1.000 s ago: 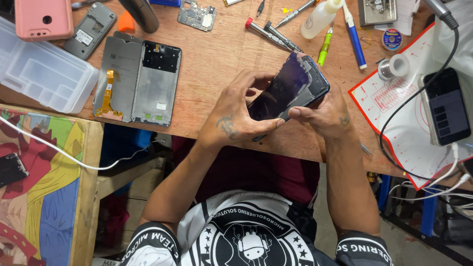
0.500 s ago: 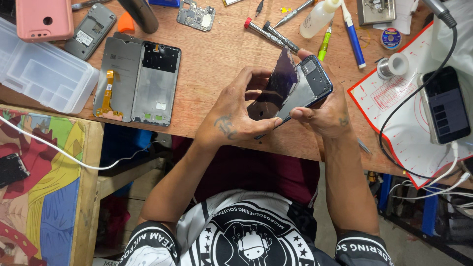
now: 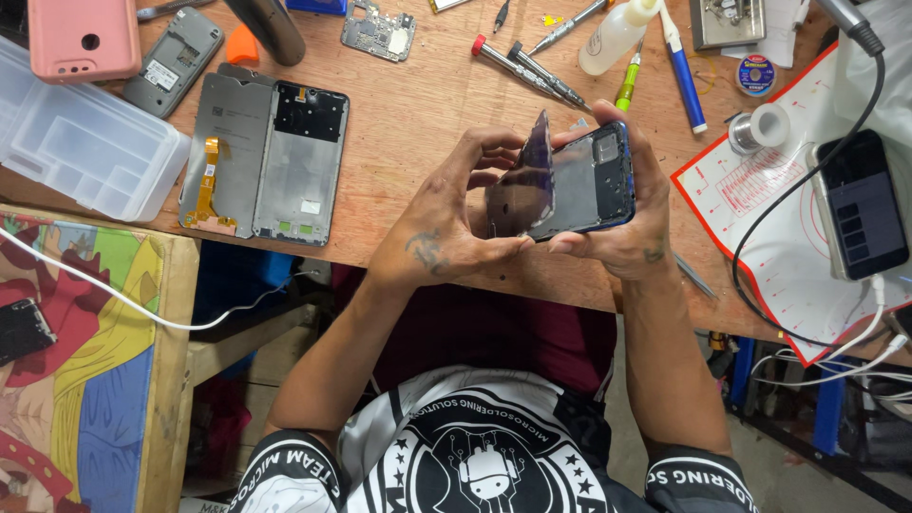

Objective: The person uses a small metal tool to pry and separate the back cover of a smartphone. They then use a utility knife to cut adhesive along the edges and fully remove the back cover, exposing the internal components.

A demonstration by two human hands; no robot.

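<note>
Over the front edge of the wooden table (image 3: 418,133) I hold an opened blue phone body (image 3: 589,185) in my right hand (image 3: 635,223), fingers wrapped around its far side. My left hand (image 3: 456,223) grips the dark glossy screen panel (image 3: 527,180), which is lifted on edge away from the body like an open book cover. The phone's grey inner frame faces up between the two hands.
A disassembled phone frame with a flex cable (image 3: 266,157) lies to the left, beside a clear plastic organiser box (image 3: 81,142) and a pink phone case (image 3: 84,38). Screwdrivers (image 3: 532,66), a squeeze bottle (image 3: 617,33), a solder spool (image 3: 760,128) and a charging phone (image 3: 860,204) on a white mat lie behind and right.
The phone has turned from tilted to nearly level, and the screen panel has been swung further up and away from the body, now standing on edge.
</note>
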